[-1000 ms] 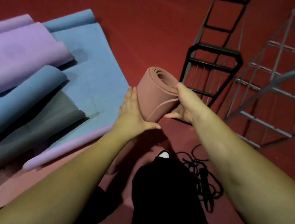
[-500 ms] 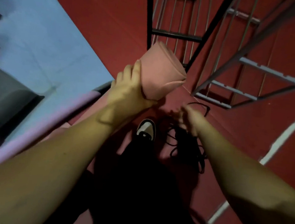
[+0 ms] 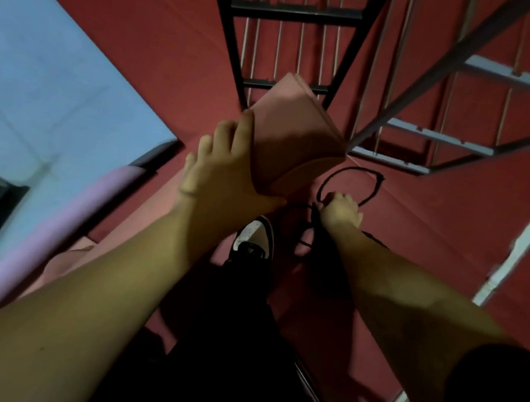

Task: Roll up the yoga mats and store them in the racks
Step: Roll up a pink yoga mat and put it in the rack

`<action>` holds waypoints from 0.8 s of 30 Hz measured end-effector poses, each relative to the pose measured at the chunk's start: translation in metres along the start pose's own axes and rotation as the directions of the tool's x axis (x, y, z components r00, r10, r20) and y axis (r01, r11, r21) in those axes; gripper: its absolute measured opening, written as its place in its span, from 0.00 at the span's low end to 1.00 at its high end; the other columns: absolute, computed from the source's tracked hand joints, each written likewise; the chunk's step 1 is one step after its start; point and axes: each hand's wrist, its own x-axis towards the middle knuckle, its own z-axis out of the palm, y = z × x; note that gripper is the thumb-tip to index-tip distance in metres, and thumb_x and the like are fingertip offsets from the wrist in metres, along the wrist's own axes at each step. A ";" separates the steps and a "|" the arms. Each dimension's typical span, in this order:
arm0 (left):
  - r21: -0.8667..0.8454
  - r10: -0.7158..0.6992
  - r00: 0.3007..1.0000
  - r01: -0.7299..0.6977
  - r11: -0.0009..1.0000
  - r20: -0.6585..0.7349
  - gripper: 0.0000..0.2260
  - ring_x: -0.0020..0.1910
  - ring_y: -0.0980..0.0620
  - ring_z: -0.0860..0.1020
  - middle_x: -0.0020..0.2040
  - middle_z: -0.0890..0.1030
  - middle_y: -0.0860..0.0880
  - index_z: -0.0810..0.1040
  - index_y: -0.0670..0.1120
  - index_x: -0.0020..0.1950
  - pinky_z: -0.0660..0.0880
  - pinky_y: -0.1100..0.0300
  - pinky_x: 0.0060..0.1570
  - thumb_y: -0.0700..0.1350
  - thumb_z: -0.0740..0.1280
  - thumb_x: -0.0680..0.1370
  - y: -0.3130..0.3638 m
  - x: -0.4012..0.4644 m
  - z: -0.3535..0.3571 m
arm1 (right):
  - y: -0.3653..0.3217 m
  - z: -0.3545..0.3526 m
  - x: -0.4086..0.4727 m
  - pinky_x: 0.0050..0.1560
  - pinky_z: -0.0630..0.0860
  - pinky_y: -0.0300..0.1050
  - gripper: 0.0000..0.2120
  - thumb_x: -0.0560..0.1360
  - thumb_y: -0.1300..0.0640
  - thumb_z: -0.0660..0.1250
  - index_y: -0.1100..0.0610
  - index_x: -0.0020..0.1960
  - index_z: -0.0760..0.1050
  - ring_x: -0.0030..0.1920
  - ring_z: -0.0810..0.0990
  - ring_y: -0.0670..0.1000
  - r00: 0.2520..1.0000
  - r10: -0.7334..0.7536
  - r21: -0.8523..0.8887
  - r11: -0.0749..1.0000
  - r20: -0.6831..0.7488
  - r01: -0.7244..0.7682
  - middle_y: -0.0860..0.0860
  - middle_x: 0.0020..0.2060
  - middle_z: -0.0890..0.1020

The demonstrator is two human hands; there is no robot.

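Head view, left to right: blue mat (image 3: 54,63) flat on the floor, far out past the left hand (image 3: 224,178). Left hand wrapped round the side of the rolled pink mat (image 3: 290,139), thumb under it. Roll tipped up, long way pointing up and away toward the black rack (image 3: 293,11) just beyond. Right hand (image 3: 341,209) lower and apart, curled on a black cord (image 3: 355,183) on the floor. Left hand much nearer the rack, so probably lift and slide the roll in from there.
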 end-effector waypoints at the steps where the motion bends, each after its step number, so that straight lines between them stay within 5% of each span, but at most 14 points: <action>1: -0.003 0.003 1.000 -0.003 1.000 -0.001 0.56 0.60 0.38 0.74 0.67 0.72 0.43 0.57 0.46 0.77 0.75 0.38 0.54 0.74 0.73 0.59 -0.001 0.000 0.001 | -0.004 0.005 0.008 0.66 0.65 0.55 0.23 0.77 0.47 0.65 0.56 0.69 0.70 0.68 0.69 0.61 0.998 0.050 -0.019 0.999 0.049 -0.049 0.57 0.66 0.73; 4: -0.024 0.002 0.999 -0.001 1.000 0.036 0.57 0.63 0.38 0.73 0.69 0.70 0.43 0.56 0.46 0.78 0.73 0.38 0.58 0.72 0.74 0.59 -0.002 -0.001 -0.004 | -0.002 0.013 0.019 0.66 0.63 0.55 0.27 0.75 0.45 0.66 0.53 0.71 0.70 0.69 0.67 0.61 0.979 0.133 -0.092 0.989 0.155 -0.120 0.56 0.68 0.72; 7: -0.075 0.011 0.997 -0.005 0.997 0.079 0.57 0.66 0.39 0.69 0.72 0.66 0.43 0.53 0.45 0.80 0.70 0.41 0.63 0.68 0.76 0.61 -0.004 -0.004 -0.021 | 0.001 0.011 0.017 0.65 0.62 0.56 0.24 0.76 0.45 0.63 0.54 0.68 0.73 0.68 0.67 0.60 0.996 0.071 -0.105 0.992 0.057 -0.065 0.57 0.66 0.72; 12: -0.218 -0.026 0.996 0.045 0.975 0.089 0.61 0.69 0.43 0.65 0.74 0.62 0.45 0.50 0.45 0.80 0.65 0.49 0.67 0.74 0.68 0.56 -0.007 -0.034 -0.072 | -0.027 -0.052 -0.037 0.57 0.67 0.51 0.12 0.76 0.48 0.61 0.56 0.47 0.75 0.54 0.77 0.59 0.984 -0.015 0.385 0.919 -0.177 0.084 0.56 0.48 0.80; 15: -0.308 -0.054 0.998 0.063 0.949 0.037 0.62 0.71 0.45 0.63 0.75 0.61 0.46 0.51 0.45 0.80 0.62 0.56 0.66 0.68 0.76 0.56 -0.013 -0.063 -0.109 | -0.060 -0.112 -0.107 0.40 0.70 0.42 0.09 0.75 0.53 0.60 0.57 0.40 0.71 0.36 0.74 0.50 0.956 -0.159 0.743 0.603 -0.245 0.291 0.49 0.33 0.75; 17: -0.372 -0.123 0.992 0.109 0.922 -0.014 0.59 0.73 0.49 0.62 0.75 0.60 0.49 0.51 0.48 0.80 0.63 0.56 0.68 0.59 0.82 0.58 -0.019 -0.087 -0.139 | -0.079 -0.152 -0.163 0.44 0.72 0.43 0.08 0.72 0.56 0.59 0.55 0.37 0.75 0.36 0.76 0.48 0.908 -0.284 0.851 0.344 -0.309 0.397 0.48 0.33 0.78; 20: -0.463 -0.228 0.967 0.149 0.874 -0.118 0.57 0.71 0.54 0.66 0.76 0.61 0.51 0.51 0.49 0.79 0.65 0.58 0.67 0.55 0.83 0.60 -0.027 -0.127 -0.175 | -0.095 -0.203 -0.241 0.42 0.73 0.46 0.11 0.70 0.58 0.61 0.49 0.32 0.78 0.36 0.77 0.50 0.845 -0.421 0.917 0.068 -0.330 0.392 0.48 0.35 0.81; 24: -0.590 -0.386 0.911 0.233 0.773 -0.146 0.56 0.67 0.54 0.70 0.73 0.66 0.53 0.49 0.51 0.78 0.68 0.59 0.63 0.54 0.83 0.62 -0.041 -0.190 -0.207 | -0.109 -0.247 -0.344 0.32 0.74 0.41 0.06 0.77 0.62 0.62 0.55 0.42 0.73 0.36 0.78 0.47 0.645 -0.656 0.908 -0.161 -0.392 0.388 0.48 0.38 0.81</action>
